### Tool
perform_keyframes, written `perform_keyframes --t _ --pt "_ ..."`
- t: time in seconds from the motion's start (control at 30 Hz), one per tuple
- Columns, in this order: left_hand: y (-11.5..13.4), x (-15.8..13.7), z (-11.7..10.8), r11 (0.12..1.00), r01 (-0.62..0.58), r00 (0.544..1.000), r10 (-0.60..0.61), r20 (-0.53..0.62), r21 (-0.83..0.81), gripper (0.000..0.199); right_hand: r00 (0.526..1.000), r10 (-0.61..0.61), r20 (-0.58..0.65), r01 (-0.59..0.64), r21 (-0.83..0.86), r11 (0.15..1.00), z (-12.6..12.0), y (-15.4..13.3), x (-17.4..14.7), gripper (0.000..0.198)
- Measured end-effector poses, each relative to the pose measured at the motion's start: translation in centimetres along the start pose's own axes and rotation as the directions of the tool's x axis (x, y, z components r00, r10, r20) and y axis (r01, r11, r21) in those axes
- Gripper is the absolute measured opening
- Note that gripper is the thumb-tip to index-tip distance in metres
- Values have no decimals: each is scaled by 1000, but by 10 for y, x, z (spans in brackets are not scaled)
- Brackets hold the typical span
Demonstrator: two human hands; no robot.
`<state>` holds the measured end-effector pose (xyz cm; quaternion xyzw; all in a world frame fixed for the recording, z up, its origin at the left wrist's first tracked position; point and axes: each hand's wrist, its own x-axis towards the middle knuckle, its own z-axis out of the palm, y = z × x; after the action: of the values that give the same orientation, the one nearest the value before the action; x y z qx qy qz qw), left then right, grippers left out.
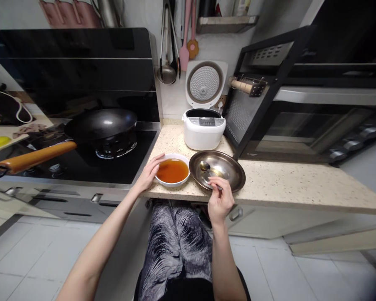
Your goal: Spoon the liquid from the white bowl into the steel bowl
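Amber liquid (pixel 173 170) already in white bowl (pixel 173 184), near counter (pixel 278 179) edge, left of metal dish (pixel 234 169). Left hand (pixel 149 172) loosely spread, touching bowl's left rim. Right hand (pixel 221 198) pinched closed on spoon (pixel 204 166), its head over dish. Spoon work seems under way; amount left unclear.

Kitchen, from what I see on my feed: wok (pixel 102 125) on hob (pixel 115 172), open rice cooker (pixel 203 138) on speckled worktop (pixel 288 184), oven (pixel 313 125) right, ladle (pixel 167 75) and pink spatula (pixel 184 57) hanging on wall (pixel 171 102), cabinets (pixel 266 221) below, tiled floor (pixel 40 251).
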<state>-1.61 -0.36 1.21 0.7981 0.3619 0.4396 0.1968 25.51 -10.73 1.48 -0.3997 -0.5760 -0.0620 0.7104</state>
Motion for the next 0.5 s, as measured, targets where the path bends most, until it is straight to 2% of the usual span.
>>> perform_keyframes --t 0.27,0.5 --pt "-1 0 0 1000 -10 1000 10 1 -2 48 988 -79 134 79 6 997 -7 5 0 19" --pt "-2 0 0 1000 -6 1000 6 5 -3 49 980 -102 172 102 10 995 -8 7 -1 23"
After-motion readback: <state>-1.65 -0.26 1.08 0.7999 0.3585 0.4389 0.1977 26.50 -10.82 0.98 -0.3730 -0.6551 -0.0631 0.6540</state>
